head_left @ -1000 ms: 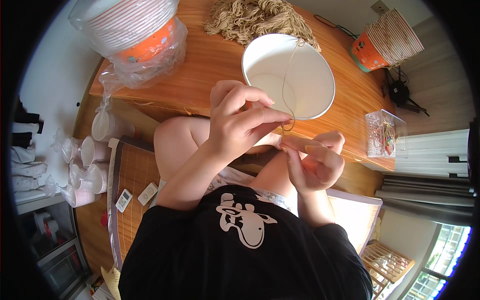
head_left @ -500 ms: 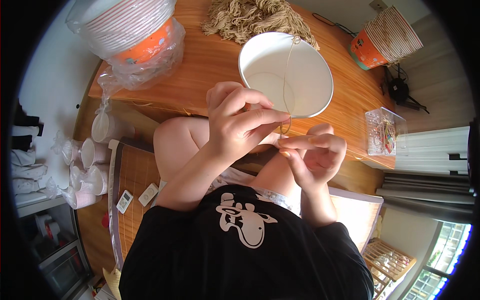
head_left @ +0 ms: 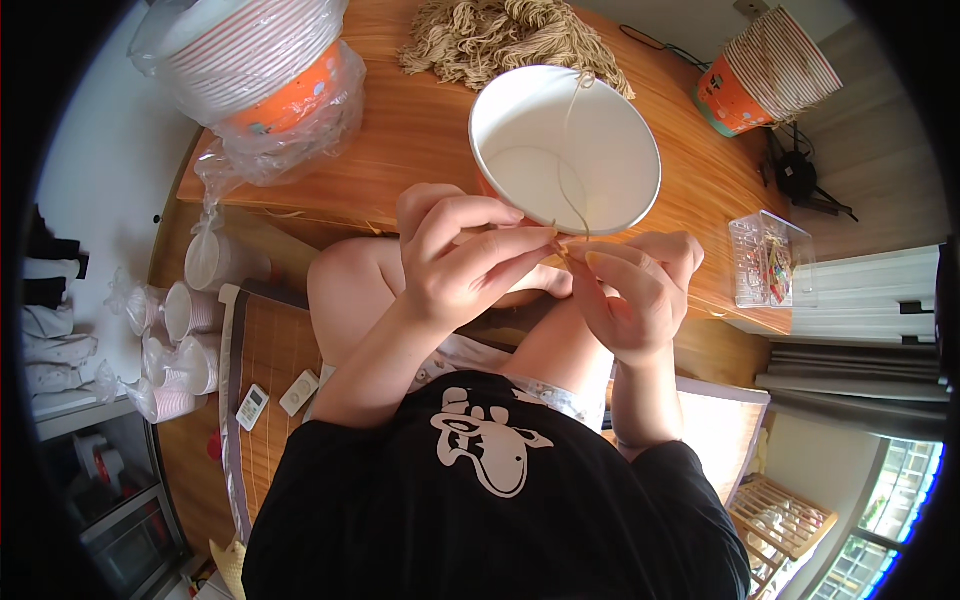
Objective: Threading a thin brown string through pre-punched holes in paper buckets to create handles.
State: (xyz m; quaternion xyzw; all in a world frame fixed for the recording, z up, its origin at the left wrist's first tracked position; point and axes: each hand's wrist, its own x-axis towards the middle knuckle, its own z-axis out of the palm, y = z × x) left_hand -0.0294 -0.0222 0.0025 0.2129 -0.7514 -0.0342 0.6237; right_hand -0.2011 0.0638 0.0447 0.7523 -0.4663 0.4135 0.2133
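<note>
A wooden desk (head_left: 420,130) is filling the upper half of the head view, its curved front edge running just above the person's bare knees. At about eleven o'clock on it, a stack of striped paper bowls (head_left: 255,60) is sitting tipped on its side inside a clear plastic bag. At the centre, toward twelve o'clock, a white paper bowl (head_left: 600,150) is tilting with its open mouth facing the camera, its lower rim resting near the desk's front edge, just above the fingers. Behind it, at twelve o'clock, a heap of tan twine (head_left: 500,35) is lying on the wood. At about one o'clock, a second stack of striped cups (head_left: 765,65) is lying on its side, and at three o'clock a small clear plastic box (head_left: 770,260) is standing near the desk's right edge.

Below the bowl, the left hand (head_left: 465,260) and the right hand (head_left: 635,290) are meeting fingertip to fingertip, both pinching a thin tan string (head_left: 568,170). That string is rising from the pinch across the bowl's white inside to its far rim at twelve o'clock. Whether the string is knotted between the fingers is too small to tell.

At nine o'clock, on the floor, several small clear cups (head_left: 185,320) are lying clustered together.
</note>
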